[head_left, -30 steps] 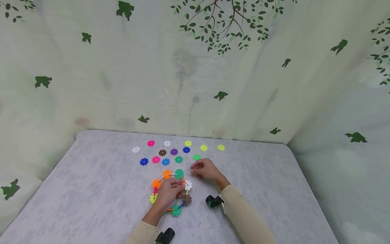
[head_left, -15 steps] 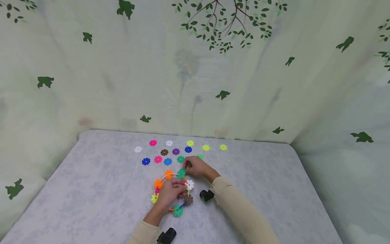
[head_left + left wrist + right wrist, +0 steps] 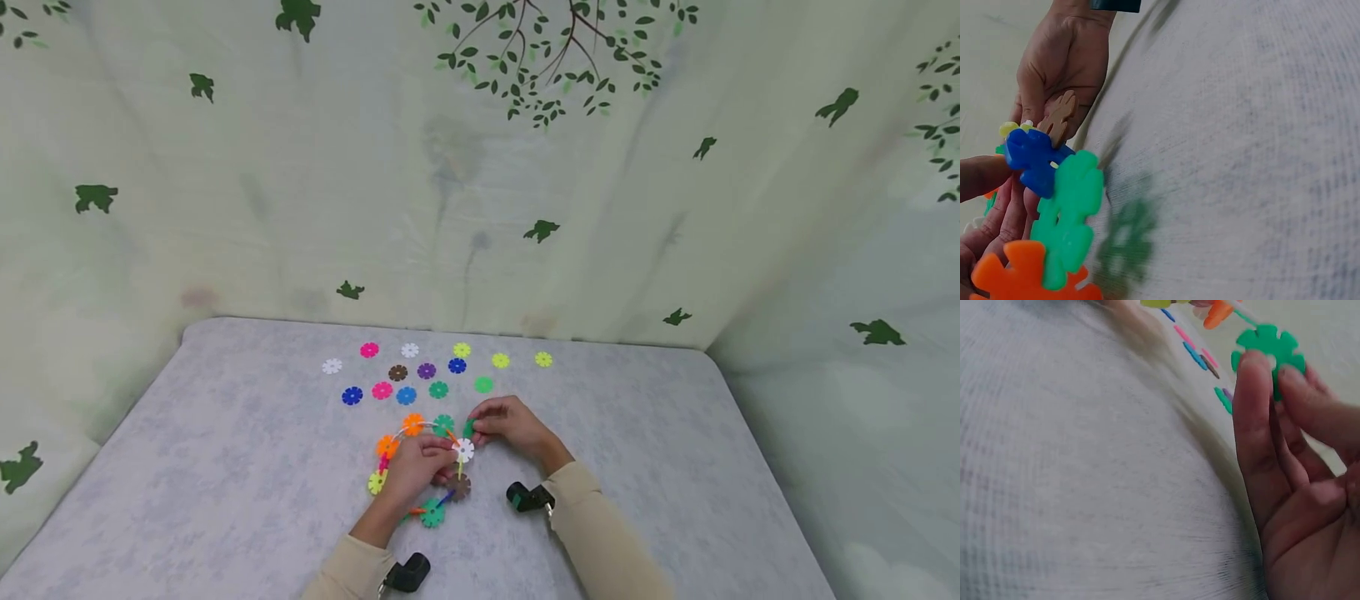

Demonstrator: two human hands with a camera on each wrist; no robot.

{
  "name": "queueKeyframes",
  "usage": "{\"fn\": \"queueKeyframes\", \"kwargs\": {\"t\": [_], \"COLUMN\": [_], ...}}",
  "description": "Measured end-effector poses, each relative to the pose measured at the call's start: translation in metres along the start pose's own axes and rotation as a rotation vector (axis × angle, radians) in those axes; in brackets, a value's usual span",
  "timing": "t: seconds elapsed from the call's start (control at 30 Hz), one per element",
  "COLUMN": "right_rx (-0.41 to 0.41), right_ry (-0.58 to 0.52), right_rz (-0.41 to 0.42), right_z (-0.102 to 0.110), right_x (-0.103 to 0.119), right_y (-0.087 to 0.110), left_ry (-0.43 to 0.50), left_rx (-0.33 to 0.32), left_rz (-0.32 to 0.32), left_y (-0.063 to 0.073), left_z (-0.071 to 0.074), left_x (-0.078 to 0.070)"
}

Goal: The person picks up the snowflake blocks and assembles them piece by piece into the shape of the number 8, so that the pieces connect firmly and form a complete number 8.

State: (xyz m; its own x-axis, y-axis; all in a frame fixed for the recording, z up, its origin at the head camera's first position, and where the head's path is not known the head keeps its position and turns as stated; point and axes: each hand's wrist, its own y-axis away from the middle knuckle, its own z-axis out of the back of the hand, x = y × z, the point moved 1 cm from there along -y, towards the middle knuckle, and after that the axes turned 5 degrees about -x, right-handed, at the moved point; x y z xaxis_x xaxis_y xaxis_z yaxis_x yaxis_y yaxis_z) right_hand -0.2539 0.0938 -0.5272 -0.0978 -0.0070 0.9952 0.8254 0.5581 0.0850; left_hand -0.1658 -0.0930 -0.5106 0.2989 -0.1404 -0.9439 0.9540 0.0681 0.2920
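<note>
A ring of interlocked flower-shaped plastic discs is in my left hand, which grips its right side near the white disc. Orange, yellow, green and brown discs make up other parts of the ring. Up close in the left wrist view are its blue disc, green disc and orange disc. My right hand pinches a separate green disc between thumb and fingers, just right of the ring. Part of the ring is hidden behind my left hand.
Loose discs lie in scattered rows towards the table's far edge, among them a purple disc, a light green disc and a yellow disc. Grey cloth covers the table. A curtain printed with leaves hangs behind.
My right hand went left to the ring's upper green disc, then drew back right. The green disc at its fingertips now shows. My left hand keeps its grip on the ring.
</note>
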Motion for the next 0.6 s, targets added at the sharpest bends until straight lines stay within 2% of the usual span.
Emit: {"fn": "queueKeyframes", "kwargs": {"t": [0.13, 0.33, 0.6], "right_rx": [-0.001, 0.009, 0.077], "right_ry": [-0.058, -0.076, 0.045], "right_rz": [-0.004, 0.011, 0.024], "right_z": [-0.0024, -0.0064, -0.0083], "right_x": [-0.0032, -0.0016, 0.0040], "right_y": [0.0028, 0.0036, -0.0016], "left_ry": [0.003, 0.031, 0.017], "left_rx": [0.001, -0.014, -0.025], "left_rz": [-0.011, -0.029, -0.029], "left_y": [-0.0001, 0.0007, -0.0002], "left_z": [-0.0006, -0.0020, -0.0018], "left_x": [-0.0002, -0.0020, -0.0014]}}
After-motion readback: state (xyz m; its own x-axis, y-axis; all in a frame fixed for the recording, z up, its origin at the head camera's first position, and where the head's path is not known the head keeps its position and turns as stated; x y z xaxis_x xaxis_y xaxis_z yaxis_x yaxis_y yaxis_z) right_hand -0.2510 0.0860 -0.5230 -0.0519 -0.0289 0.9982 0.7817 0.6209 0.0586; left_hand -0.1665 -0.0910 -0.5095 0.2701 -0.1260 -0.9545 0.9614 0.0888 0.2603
